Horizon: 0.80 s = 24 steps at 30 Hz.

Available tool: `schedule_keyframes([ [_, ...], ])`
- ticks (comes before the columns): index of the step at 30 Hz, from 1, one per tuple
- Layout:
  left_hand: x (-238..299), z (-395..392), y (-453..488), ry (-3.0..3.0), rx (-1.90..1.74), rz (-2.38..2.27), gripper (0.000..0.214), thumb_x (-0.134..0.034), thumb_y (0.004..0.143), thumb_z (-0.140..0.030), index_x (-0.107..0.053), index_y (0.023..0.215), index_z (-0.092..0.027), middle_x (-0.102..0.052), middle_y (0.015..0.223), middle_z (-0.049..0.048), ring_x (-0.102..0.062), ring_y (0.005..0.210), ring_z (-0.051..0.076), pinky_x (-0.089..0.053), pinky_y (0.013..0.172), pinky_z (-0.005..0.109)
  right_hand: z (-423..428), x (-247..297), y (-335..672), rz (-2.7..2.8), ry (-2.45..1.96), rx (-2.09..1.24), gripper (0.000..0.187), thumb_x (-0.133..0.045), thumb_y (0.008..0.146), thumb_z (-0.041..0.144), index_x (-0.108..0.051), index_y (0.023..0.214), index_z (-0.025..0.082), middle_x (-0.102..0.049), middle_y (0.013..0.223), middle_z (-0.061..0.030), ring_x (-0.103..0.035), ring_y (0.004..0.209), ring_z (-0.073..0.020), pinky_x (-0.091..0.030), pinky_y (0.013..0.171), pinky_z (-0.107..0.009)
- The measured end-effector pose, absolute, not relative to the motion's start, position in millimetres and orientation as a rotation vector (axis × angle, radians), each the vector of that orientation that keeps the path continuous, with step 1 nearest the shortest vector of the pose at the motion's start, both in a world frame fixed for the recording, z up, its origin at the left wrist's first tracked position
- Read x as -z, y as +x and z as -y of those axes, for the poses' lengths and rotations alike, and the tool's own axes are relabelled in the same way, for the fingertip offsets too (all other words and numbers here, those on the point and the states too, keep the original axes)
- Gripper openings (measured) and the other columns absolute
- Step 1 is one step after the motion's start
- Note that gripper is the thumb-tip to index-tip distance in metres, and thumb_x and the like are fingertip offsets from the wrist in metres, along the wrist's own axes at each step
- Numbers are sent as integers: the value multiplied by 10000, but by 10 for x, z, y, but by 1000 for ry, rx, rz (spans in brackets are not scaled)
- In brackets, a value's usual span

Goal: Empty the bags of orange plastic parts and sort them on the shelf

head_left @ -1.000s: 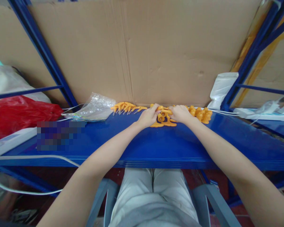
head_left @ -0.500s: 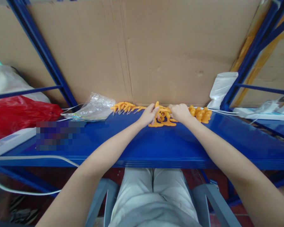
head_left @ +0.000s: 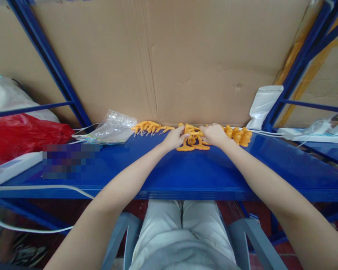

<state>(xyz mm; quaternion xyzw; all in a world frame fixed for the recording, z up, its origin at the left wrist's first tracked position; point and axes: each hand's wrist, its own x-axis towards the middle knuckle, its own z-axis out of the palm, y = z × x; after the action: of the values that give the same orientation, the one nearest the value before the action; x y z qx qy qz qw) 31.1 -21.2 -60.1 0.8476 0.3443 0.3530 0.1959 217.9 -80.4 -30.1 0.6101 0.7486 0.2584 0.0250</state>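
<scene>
A big brown sheet of cardboard (head_left: 199, 60) stands upright as the wall behind your table. Your glossy blue table (head_left: 174, 172) runs the full width in front of it, its front edge just beyond your knees, and blue metal posts (head_left: 41, 56) rise at its left and right. You sit in a grey chair (head_left: 252, 228), in pale trousers (head_left: 183, 221), above a dark red floor (head_left: 233, 232).

At the left end of the table a red bag (head_left: 25, 131) lies against a whitish bag (head_left: 14, 95); nearer the middle sit clear plastic bags (head_left: 111, 129). To your right, a white packet (head_left: 266, 107) leans by the post, with a white power strip (head_left: 312, 135) beyond it and cables along the back.

Your left hand (head_left: 174, 138) is at the left side of a small pile of orange pieces (head_left: 193, 142), thumb reaching across; you cannot tell from here whether its fingers grip one. Your right hand (head_left: 215, 135) is at the pile's right side, fingers bent inward, their hold hidden. The pile lies on the table between both hands, near the cardboard. Orange-handled corkscrews (head_left: 149, 127) lie to its left, and stubby orange parts (head_left: 238, 136) stand to its right, just beside your right hand.
</scene>
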Motion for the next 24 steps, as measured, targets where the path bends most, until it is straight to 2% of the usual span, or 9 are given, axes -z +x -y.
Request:
schedule_keyframes([
  [3,622,209,271,2677,-1011,-1056,74,-637,878,-188,-625,950,-176,-721,862,67,-711,878,240,-543,827,355,801,316,2188,-2332,1865,-768,367,-439,972,267,-672,1202,102,-767,1032,-203,-726,1021,-282,-458,822,-327],
  [7,616,239,270,2762,-1038,-1063,39,-615,885,-182,-630,921,-180,-699,847,66,-688,859,237,-519,807,337,804,321,2173,-2327,1912,-722,363,-438,969,266,-694,1189,132,-776,1037,-169,-726,990,-264,-459,776,-307],
  [13,567,241,308,2612,-1126,-1045,64,-662,862,-197,-615,825,-175,-666,784,27,-632,775,191,-489,755,302,800,287,2162,-2302,1911,-784,377,-419,969,235,-699,1178,93,-767,1028,-212,-723,1016,-290,-446,817,-334],
  [19,633,176,371,2381,-1163,-980,69,-672,846,-164,-672,906,-132,-730,844,51,-650,750,171,-518,756,306,797,275,2184,-2303,1893,-797,349,-436,967,215,-688,1180,102,-768,1030,-208,-729,995,-278,-433,800,-323],
  [24,698,99,422,2153,-1131,-887,48,-668,840,-155,-666,878,-126,-752,859,69,-693,787,182,-558,786,328,777,283,2196,-2324,1883,-799,329,-451,974,216,-684,1174,99,-763,1057,-214,-732,986,-275,-437,786,-318],
])
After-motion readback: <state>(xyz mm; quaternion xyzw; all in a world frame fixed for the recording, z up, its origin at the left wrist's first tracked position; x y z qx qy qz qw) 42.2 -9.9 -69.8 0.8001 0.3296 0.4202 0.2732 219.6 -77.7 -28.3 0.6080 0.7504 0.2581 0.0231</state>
